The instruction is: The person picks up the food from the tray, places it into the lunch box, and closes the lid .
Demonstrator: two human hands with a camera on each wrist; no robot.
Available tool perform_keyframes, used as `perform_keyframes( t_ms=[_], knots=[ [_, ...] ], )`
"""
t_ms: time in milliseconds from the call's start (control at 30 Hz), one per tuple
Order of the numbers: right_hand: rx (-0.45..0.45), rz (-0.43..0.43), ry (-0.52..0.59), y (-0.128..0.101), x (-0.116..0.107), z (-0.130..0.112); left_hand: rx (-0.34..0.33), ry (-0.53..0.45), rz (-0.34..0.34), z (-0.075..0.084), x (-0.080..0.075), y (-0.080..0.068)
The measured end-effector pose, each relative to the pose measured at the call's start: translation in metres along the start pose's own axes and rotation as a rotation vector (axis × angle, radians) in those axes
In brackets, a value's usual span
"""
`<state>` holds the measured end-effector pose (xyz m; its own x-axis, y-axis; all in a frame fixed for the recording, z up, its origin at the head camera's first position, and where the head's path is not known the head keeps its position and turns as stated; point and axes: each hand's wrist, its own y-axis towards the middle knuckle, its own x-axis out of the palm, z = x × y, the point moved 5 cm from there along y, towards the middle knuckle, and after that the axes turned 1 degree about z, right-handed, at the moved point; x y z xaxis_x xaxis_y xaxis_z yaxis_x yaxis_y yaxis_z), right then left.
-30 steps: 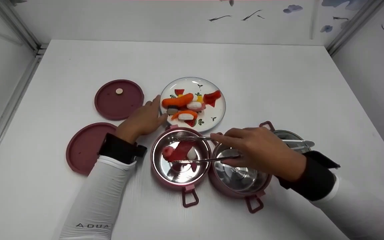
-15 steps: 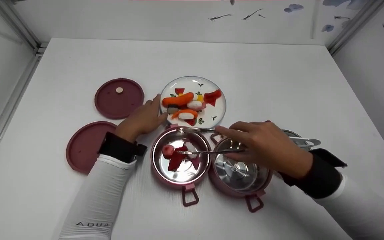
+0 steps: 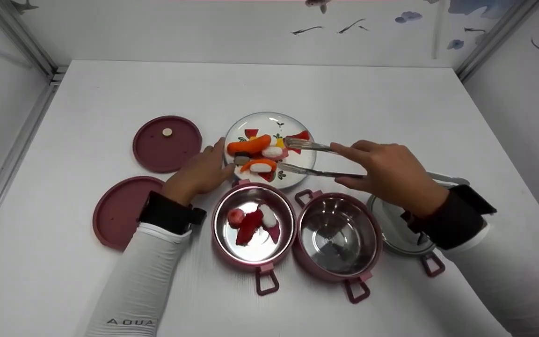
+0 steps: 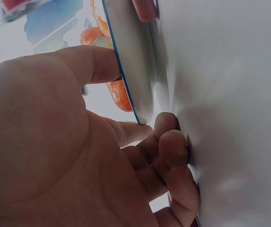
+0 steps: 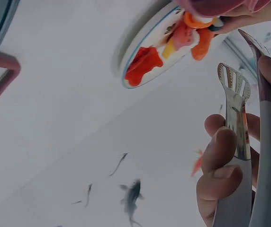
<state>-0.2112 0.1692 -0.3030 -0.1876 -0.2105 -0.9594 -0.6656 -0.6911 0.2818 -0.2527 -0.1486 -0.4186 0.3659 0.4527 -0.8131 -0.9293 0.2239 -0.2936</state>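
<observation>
My right hand point(image 3: 386, 171) holds metal tongs point(image 3: 318, 172) with pale handles, thumb on one arm and fingers on the other. The tongs' ends stand apart over the right part of a round patterned plate point(image 3: 265, 120), with nothing gripped between them. On the plate lie toy foods: an orange sausage-like piece point(image 3: 251, 146), orange-topped sushi point(image 3: 261, 167) and a red piece point(image 5: 145, 65). At the plate's left rim, my left hand point(image 3: 201, 173) touches the edge with thumb and index finger, the other fingers bent at the tabletop. Nearer, a maroon pot point(image 3: 254, 255) contains a red piece point(image 3: 249, 225) and other toy foods.
A second maroon pot point(image 3: 335, 252) stands right of the first. Beyond it, a grey-green vessel point(image 3: 386, 224) is partly under my right forearm. Two maroon lids point(image 3: 171, 157) lie at left, one with a small cream disc point(image 3: 167, 132). Walls enclose the table's far side.
The tongs have let go of the red piece, which now lies in the left pot. My right hand has lifted them up and away to over the plate. The left hand has stayed put.
</observation>
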Motion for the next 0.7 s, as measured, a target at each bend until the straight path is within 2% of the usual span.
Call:
perform_keyframes(
  t_ms=[233, 433, 700],
  knots=[
    [0.111, -0.082, -0.049, 0.01, 0.021, 0.035, 0.002, 0.003, 0.014, 0.0, 0.001, 0.0],
    [0.111, -0.112, -0.108, 0.026, 0.034, 0.051, -0.003, -0.004, 0.011, -0.001, -0.001, 0.0],
    [0.139, -0.157, -0.087, 0.033, 0.045, 0.06, 0.006, 0.003, 0.009, 0.0, -0.001, 0.0]
  ],
)
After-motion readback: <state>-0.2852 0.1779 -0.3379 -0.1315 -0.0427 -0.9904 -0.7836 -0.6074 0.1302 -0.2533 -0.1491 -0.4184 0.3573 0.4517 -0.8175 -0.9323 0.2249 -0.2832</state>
